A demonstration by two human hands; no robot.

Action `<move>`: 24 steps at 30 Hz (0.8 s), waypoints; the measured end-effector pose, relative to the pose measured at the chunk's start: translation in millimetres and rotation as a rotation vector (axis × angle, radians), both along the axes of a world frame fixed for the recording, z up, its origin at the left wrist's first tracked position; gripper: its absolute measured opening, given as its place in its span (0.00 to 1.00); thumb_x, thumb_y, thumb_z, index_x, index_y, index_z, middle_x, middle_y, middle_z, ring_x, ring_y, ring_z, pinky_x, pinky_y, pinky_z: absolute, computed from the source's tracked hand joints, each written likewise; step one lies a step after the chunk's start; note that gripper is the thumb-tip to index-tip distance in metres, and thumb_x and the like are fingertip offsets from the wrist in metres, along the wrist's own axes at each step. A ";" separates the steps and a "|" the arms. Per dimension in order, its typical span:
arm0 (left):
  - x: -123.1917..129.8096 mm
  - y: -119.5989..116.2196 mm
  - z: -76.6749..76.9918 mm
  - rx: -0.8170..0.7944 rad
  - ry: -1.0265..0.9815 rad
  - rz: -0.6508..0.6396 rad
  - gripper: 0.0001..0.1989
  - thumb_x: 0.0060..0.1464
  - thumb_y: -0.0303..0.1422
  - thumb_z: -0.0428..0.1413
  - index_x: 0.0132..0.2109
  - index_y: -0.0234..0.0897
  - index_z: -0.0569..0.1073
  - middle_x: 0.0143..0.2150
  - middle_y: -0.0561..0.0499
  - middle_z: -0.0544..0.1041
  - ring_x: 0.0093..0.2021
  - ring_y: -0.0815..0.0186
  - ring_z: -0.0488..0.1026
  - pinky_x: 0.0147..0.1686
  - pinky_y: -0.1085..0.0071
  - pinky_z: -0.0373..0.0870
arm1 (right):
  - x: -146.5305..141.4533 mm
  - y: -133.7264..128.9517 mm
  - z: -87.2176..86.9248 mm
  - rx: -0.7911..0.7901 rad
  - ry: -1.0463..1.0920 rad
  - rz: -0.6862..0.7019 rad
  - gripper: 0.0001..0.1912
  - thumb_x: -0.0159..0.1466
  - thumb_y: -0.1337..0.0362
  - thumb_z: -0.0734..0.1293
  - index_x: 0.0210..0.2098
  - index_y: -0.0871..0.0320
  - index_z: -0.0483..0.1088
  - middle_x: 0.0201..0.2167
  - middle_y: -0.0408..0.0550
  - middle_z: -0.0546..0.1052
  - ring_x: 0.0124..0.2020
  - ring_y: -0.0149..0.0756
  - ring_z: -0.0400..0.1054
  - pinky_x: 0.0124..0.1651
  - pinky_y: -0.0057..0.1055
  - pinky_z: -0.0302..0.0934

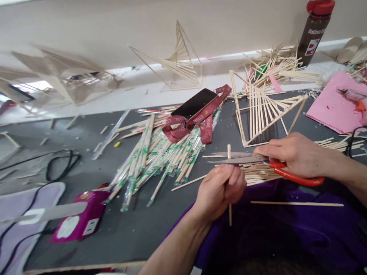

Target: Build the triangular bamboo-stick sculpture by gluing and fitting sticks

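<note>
Stick: upright, closed in left hand, top crossing the scissor blades.
Red-handled scissors: gripped by curled right hand.
Stick-frame model: on desk.

Scissors metal w/ glossy red plastic handles.

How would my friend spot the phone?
On the grey table, find the heap of wrapped sticks. At its far edge lies the phone, touching a red ribbon. It is wide and black, while the sticks are thin and pale.
</note>
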State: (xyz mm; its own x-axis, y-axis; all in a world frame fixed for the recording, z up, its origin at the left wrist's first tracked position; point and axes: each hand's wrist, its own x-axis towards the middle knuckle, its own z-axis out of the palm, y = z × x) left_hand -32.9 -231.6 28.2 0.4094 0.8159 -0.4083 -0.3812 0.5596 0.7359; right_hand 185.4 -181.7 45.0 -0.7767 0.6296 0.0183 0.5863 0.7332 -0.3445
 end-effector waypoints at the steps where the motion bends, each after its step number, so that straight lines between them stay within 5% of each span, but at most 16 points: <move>1: 1.5 1.0 -0.9 0.058 0.117 0.068 0.21 0.50 0.47 0.58 0.21 0.38 0.62 0.13 0.60 0.55 0.14 0.76 0.49 0.12 0.78 0.47 | -1.2 -1.5 0.8 0.026 -0.034 -0.030 0.17 0.65 0.69 0.58 0.50 0.57 0.70 0.32 0.46 0.76 0.26 0.29 0.63 0.28 0.26 0.45; 5: 2.3 0.0 -6.8 0.238 0.524 0.213 0.17 0.53 0.47 0.56 0.31 0.36 0.69 0.20 0.57 0.64 0.17 0.74 0.55 0.16 0.76 0.50 | -9.2 -10.2 5.7 0.078 -0.106 -0.119 0.16 0.66 0.67 0.58 0.50 0.57 0.70 0.30 0.46 0.75 0.25 0.29 0.64 0.27 0.27 0.42; 8: 0.5 -1.3 -8.5 0.329 0.624 0.195 0.20 0.55 0.46 0.54 0.23 0.37 0.64 0.18 0.57 0.60 0.18 0.74 0.53 0.17 0.75 0.48 | -13.9 -15.3 6.5 0.074 -0.108 -0.138 0.15 0.65 0.67 0.58 0.48 0.58 0.70 0.31 0.47 0.76 0.27 0.31 0.65 0.27 0.28 0.43; 12: -0.9 -1.6 -3.2 0.219 0.427 0.112 0.24 0.56 0.44 0.52 0.18 0.40 0.53 0.15 0.59 0.53 0.16 0.75 0.48 0.16 0.74 0.46 | -12.4 -14.7 3.8 0.033 -0.073 -0.096 0.14 0.65 0.69 0.58 0.46 0.57 0.71 0.28 0.46 0.75 0.26 0.30 0.65 0.28 0.28 0.45; 24: -7.5 -5.3 5.6 -0.081 -0.253 -0.165 0.29 0.49 0.43 0.59 0.16 0.38 0.48 0.12 0.61 0.44 0.11 0.78 0.42 0.10 0.80 0.36 | 2.6 -1.3 6.4 -0.100 0.130 0.095 0.13 0.66 0.71 0.56 0.44 0.58 0.71 0.28 0.43 0.72 0.25 0.28 0.59 0.29 0.26 0.47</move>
